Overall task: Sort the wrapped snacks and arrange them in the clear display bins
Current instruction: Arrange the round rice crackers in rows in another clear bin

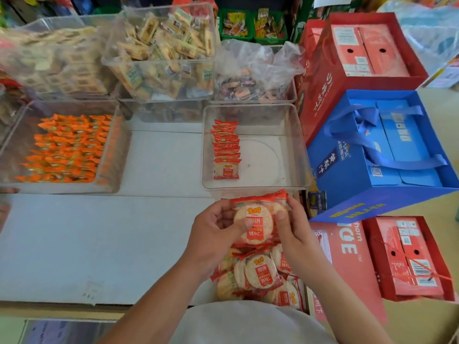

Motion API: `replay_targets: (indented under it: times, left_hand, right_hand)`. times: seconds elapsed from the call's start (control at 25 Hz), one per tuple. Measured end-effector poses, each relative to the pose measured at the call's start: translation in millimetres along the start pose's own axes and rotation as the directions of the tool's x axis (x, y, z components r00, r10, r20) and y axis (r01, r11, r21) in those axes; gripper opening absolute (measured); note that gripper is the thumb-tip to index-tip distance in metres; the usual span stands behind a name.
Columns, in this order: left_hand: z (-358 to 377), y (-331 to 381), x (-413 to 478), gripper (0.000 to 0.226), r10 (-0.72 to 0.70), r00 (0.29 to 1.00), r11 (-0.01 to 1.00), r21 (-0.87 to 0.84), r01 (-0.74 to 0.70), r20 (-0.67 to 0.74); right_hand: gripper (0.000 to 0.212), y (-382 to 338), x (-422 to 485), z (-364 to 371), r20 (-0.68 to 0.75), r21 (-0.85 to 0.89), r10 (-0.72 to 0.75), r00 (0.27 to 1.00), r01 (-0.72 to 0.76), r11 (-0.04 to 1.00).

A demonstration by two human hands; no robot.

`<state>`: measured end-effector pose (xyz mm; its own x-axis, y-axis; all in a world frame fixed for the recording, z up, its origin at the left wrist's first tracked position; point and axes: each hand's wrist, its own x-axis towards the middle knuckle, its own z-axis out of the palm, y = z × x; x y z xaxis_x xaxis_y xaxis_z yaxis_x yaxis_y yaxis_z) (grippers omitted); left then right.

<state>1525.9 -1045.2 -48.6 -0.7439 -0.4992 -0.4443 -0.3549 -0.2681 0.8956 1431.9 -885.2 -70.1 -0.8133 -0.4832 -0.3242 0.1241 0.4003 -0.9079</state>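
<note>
The bundle of rice-cracker packs point(258, 220) sits between your two hands, held up just short of the near wall of the clear bin point(295, 135). Your left hand point(213, 232) grips it from the left, thumb pressed flat on the front wrapper and fingers curled behind. Your right hand point(295, 227) wraps the right edge, thumb on the face as well. Inside the bin, a row of packs point(226, 147) runs along the left wall, each overlapping the next, and the rest of the floor is bare. Below your wrists lies the loose pile point(258, 274) that is yet to be sorted.

The wrappers look slick, so a loosened thumb could let the bundle fan out and drop onto the pile. Carried too low, it could catch the bin's near rim. Set down carelessly, it could knock the leaning row flat or out of line.

You cannot tell how many packs are in the bundle, since only the front one shows its face, and your fingertips behind it are hidden. Your arms and shirt cover part of the pile, and what contains it is unclear. Further left, the bin of orange-wrapped snacks point(116, 150) is blurred and cut by the frame edge, and the blue gift box point(387, 155) stands just beside the clear bin on the right
</note>
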Motion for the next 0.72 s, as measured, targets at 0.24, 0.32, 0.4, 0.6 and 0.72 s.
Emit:
replay_targets:
  times: [0.24,0.32,0.4,0.6,0.72]
  left_hand:
    - [8,-2,-20,0.027,0.088,0.994,0.992,0.094,-0.082,-0.059]
    - [6,-3,-22,0.035,0.086,0.992,0.992,0.100,-0.077,-0.091]
    - [1,-1,-24,0.045,0.063,0.998,0.997,0.037,-0.063,-0.004]
    - [-15,12,-12,0.043,0.095,0.980,0.994,0.031,-0.102,0.173]
    - [-35,20,14,0.051,0.125,0.988,0.990,0.053,-0.130,0.090]
  right_hand:
    - [0.068,-17,-20,20,0.076,0.031,-0.026,0.997,0.024,0.999]
    - [0.059,-22,-18,25,0.076,0.050,-0.072,0.994,0.068,0.996]
    - [0.056,-27,-15,32,0.090,0.093,-0.124,0.988,0.115,0.989]
    - [0.061,-39,9,42,0.222,0.145,-0.181,0.958,0.151,0.978]
    - [0.060,-61,44,23,0.302,0.108,-0.114,0.946,0.085,0.990]
